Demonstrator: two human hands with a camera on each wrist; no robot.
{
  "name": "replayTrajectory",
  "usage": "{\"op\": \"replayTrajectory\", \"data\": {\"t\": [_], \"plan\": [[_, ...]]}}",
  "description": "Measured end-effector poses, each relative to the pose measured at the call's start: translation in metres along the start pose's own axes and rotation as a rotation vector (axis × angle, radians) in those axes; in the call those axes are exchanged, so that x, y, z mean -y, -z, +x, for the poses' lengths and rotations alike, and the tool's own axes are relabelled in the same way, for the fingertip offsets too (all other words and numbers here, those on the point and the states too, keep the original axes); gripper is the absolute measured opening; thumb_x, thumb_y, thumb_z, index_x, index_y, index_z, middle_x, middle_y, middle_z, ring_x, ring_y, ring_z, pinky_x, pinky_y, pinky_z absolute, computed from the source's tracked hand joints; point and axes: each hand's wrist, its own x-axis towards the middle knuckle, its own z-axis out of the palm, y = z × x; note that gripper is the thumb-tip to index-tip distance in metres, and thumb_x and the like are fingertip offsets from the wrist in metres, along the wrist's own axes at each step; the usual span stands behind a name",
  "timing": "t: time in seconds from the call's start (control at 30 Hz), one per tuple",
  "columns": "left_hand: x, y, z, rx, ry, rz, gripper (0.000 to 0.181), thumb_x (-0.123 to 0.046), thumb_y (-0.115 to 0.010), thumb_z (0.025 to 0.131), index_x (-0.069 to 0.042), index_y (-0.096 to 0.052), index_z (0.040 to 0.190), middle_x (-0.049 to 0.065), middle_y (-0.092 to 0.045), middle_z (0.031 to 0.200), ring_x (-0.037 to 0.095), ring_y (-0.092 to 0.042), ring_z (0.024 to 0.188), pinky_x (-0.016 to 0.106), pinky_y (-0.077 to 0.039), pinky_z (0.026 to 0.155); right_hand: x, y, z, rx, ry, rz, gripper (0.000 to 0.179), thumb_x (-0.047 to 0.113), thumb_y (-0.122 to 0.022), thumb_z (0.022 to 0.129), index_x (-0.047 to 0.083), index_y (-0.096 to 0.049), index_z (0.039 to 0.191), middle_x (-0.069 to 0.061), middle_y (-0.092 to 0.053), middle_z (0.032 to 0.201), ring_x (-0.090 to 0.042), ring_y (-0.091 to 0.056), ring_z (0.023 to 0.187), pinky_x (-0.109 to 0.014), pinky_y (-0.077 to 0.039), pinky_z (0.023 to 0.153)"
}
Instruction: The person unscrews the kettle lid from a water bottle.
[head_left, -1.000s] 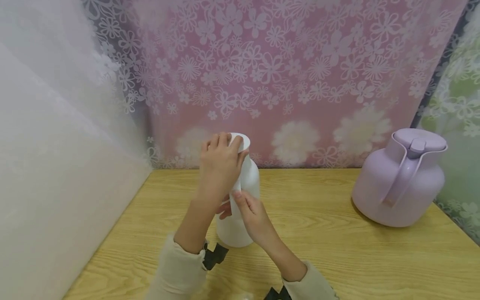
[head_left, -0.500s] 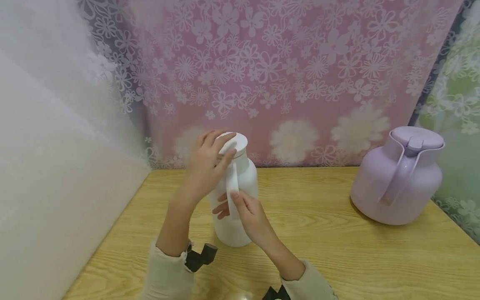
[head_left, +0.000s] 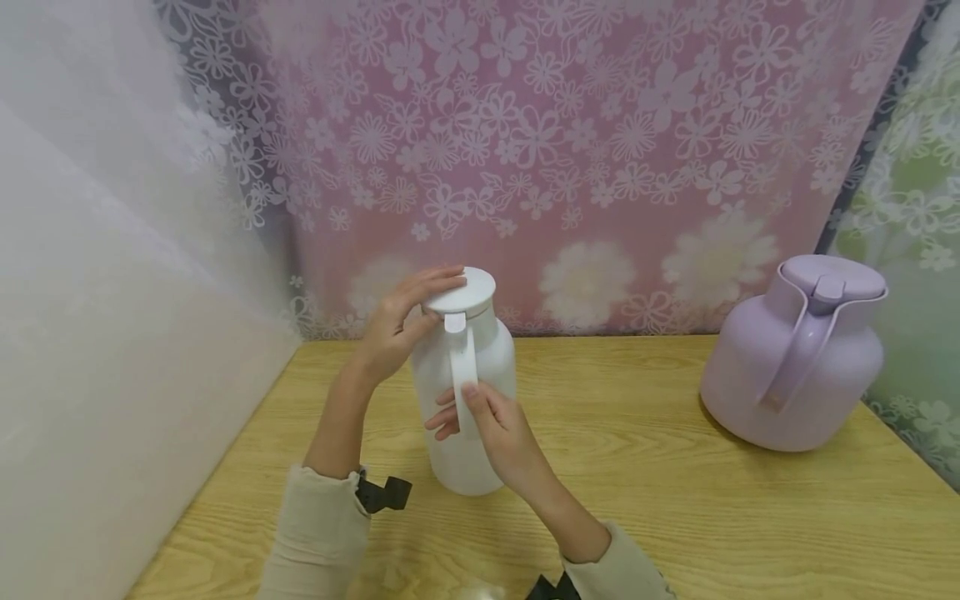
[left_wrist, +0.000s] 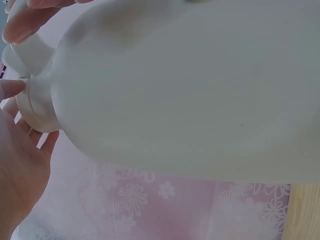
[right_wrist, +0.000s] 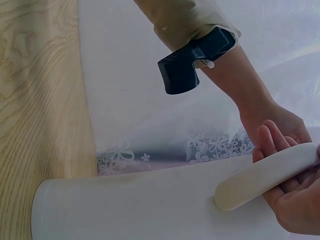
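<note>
The left hand (head_left: 397, 321) has been shifted toward the left edge of the lid (head_left: 476, 292); its straight fingers are laid over the top and its thumb is spread apart from them near the rim, so nothing is clamped there. By this shift more of the lid is bared, and the button (head_left: 455, 323), covered by the thumb 0.5 s ago, is exposed. The lid appears to be seated on the white jug (head_left: 491, 358) and only lightly touched; whether it is fully tightened cannot be told. The jug is stood upright on the table (head_left: 615, 467), left of its middle. Its handle (head_left: 465, 367) is clamped between the thumb and curled fingers of the right hand (head_left: 504, 429); in that grip no change is seen, so the jug is judged to be steadied chiefly from there.

At far left, a pale, smooth sheet (head_left: 135, 275) is hung. The 2 beige sleeves (head_left: 318, 521) are softly creased. The white jug is shaped with a tall body, rounded shoulders and a disc-like lid; its matt surface looks like plastic. The handle is formed as a smooth, curved band. Behind, a pink cloth (head_left: 525, 125) is patterned with pale flowers, while the table is streaked with yellow wood grain. At right, a squatter lilac jug (head_left: 795, 375) is placed well apart.
</note>
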Motion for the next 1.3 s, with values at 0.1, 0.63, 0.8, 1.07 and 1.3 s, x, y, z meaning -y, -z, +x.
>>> {"op": "replayTrajectory", "data": {"t": [0.1, 0.63, 0.8, 1.07, 1.3], "plan": [[-0.002, -0.002, -0.001, -0.018, 0.011, 0.072, 0.042, -0.035, -0.048, 0.095, -0.006, -0.055, 0.125, 0.005, -0.048, 0.134, 0.022, -0.035, 0.126, 0.045, -0.026, 0.101, 0.0, 0.0, 0.0, -0.001, 0.005, 0.014, 0.038, 0.017, -0.028, 0.103, -0.008, -0.057, 0.103, -0.019, -0.066, 0.086, -0.028, -0.065, 0.073, -0.04, -0.05, 0.074], [-0.033, -0.022, 0.008, -0.132, 0.141, 0.685, 0.037, -0.036, -0.065, 0.084, -0.019, -0.065, 0.117, 0.004, -0.058, 0.117, 0.023, -0.046, 0.102, 0.04, -0.035, 0.086, 0.0, 0.0, 0.001, -0.005, 0.001, 0.04, 0.039, 0.02, -0.028, 0.103, -0.006, -0.057, 0.102, -0.016, -0.067, 0.084, -0.027, -0.065, 0.072, -0.042, -0.05, 0.074], [-0.045, -0.027, 0.017, -0.113, 0.204, 0.829, 0.038, -0.042, -0.067, 0.081, -0.017, -0.067, 0.11, 0.005, -0.058, 0.106, 0.024, -0.045, 0.091, 0.038, -0.036, 0.078, 0.0, 0.0, 0.0, 0.0, -0.004, 0.052, 0.039, 0.018, -0.027, 0.103, -0.007, -0.057, 0.102, -0.017, -0.066, 0.085, -0.028, -0.065, 0.072, -0.042, -0.05, 0.074], [-0.057, -0.035, 0.03, -0.076, 0.251, 0.989, 0.039, -0.043, -0.07, 0.079, -0.014, -0.068, 0.104, 0.008, -0.054, 0.095, 0.025, -0.043, 0.083, 0.036, -0.037, 0.07, 0.028, -0.003, -0.001, 0.009, 0.006, 0.051, 0.035, 0.005, -0.024, 0.102, -0.016, -0.052, 0.1, -0.029, -0.062, 0.085, -0.043, -0.061, 0.073, -0.041, -0.051, 0.072], [-0.056, -0.032, 0.03, -0.043, 0.243, 1.0, 0.042, -0.046, -0.067, 0.08, -0.012, -0.067, 0.105, 0.008, -0.053, 0.095, 0.025, -0.043, 0.083, 0.036, -0.036, 0.071, 0.002, -0.001, 0.0, 0.005, -0.015, 0.076, 0.035, 0.008, -0.025, 0.102, -0.011, -0.055, 0.103, -0.023, -0.065, 0.086, -0.036, -0.063, 0.073, -0.038, -0.051, 0.074]]}}
